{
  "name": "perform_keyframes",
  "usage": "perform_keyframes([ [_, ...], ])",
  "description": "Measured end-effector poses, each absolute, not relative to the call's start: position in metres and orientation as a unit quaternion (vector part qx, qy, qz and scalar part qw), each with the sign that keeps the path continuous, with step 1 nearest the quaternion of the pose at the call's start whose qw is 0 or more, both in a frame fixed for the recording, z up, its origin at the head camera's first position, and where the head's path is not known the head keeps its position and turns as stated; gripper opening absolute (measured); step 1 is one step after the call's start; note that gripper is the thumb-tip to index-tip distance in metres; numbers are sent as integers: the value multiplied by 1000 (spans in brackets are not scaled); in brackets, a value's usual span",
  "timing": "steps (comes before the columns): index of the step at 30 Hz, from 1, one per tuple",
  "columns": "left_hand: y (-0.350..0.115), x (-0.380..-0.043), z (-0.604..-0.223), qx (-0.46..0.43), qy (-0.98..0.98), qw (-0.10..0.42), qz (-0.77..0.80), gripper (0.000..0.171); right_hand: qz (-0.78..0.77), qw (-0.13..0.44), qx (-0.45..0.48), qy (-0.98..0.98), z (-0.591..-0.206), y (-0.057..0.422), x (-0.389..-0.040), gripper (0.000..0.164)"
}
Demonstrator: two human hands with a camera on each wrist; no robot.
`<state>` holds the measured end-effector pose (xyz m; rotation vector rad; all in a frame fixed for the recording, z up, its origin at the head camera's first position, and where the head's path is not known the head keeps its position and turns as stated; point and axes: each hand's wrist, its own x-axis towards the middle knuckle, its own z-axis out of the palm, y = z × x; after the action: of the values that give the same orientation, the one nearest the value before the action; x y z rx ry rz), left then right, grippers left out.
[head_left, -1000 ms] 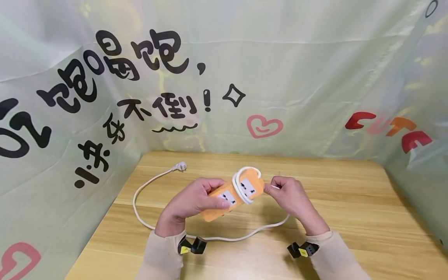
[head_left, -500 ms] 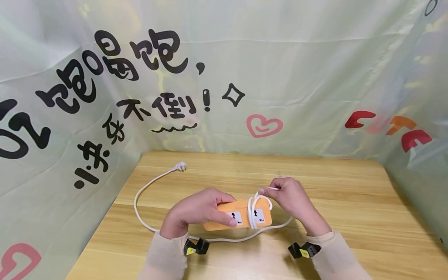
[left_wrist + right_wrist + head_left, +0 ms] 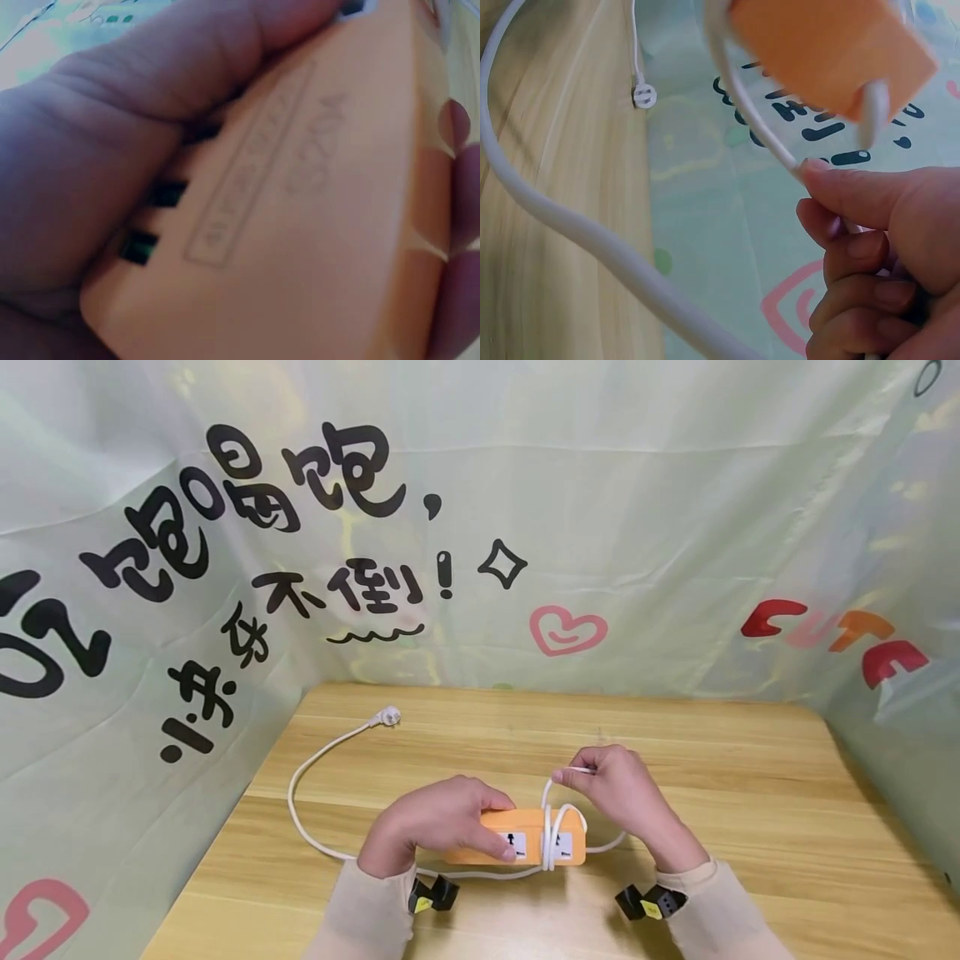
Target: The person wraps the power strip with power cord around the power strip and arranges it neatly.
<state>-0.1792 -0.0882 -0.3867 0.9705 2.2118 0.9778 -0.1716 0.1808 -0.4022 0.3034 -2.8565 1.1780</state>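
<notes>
Right hand (image 3: 618, 785) pinches the white cord (image 3: 550, 839) beside an orange power strip (image 3: 532, 827) in the left hand (image 3: 453, 818).
The right thumb and forefinger nip the cord, the other fingers curled in; the left hand clasps the strip over the table (image 3: 750, 793), thumb across its socket face, with turns of cord round the end nearer the right hand. Farther out, slack runs beneath the left sleeve (image 3: 363, 902) to the plug (image 3: 389, 717) at the far left. A weakened pinch could loosen the turns; a sideways tug might slide them off that end; the sleeve could snag the slack.
</notes>
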Motion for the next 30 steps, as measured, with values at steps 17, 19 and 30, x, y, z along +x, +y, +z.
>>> perform_keyframes([
  [17,-81,-172,-384,271,883,232,306,16,393,60,119,-910,-394,163,-156,16],
  [19,-80,-172,-385,254,889,222,309,16,400,73,125,-905,-394,161,-155,15],
  [30,-72,-177,-388,173,915,122,343,23,472,79,156,-864,-390,158,-150,25],
])
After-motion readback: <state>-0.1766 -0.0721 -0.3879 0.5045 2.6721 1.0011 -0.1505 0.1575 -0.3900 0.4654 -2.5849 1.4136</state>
